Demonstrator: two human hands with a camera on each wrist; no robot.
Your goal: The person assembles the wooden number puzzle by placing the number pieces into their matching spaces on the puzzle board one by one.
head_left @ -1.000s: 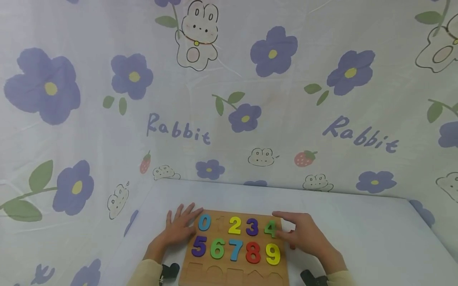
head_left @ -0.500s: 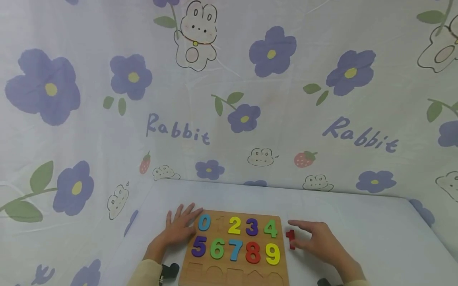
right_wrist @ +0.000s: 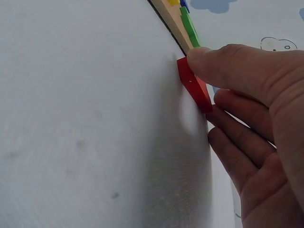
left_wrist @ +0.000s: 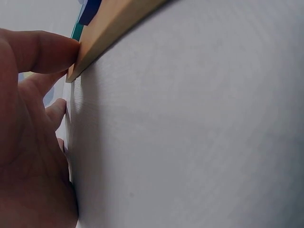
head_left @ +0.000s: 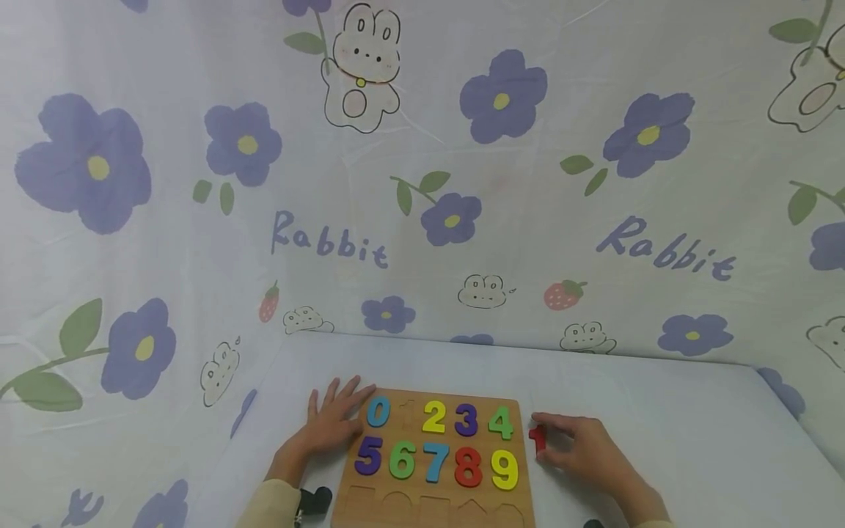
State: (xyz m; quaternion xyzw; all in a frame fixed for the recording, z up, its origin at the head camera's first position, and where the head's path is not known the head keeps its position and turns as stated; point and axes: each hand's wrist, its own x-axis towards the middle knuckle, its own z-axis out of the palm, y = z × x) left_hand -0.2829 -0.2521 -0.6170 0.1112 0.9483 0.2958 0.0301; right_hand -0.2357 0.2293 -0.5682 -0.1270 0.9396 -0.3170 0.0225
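Observation:
In the head view, a wooden number puzzle board (head_left: 442,490) lies on the white table, with coloured digits in two rows. The recess shaped like a 1 (head_left: 407,415) in its top row is bare. My left hand (head_left: 330,424) lies spread at the board's left edge; in the left wrist view its thumb (left_wrist: 52,51) touches the wooden side. Right of the board, my right hand (head_left: 581,447) pinches a red number 1 (head_left: 538,440) between thumb and fingers. The right wrist view shows this red piece (right_wrist: 194,85) tilted close to the tabletop, with the thumb over one end.
Shaped recesses run along the board's lower row, such as a square one (head_left: 359,499). The white tabletop (head_left: 693,425) stretches to the right. Behind it hangs a curtain (head_left: 422,286) printed with flowers and rabbits.
My right hand has moved right from over the green 4 to the red 1 beside the board. The red piece has since tilted between its fingers. My left hand has stayed put.

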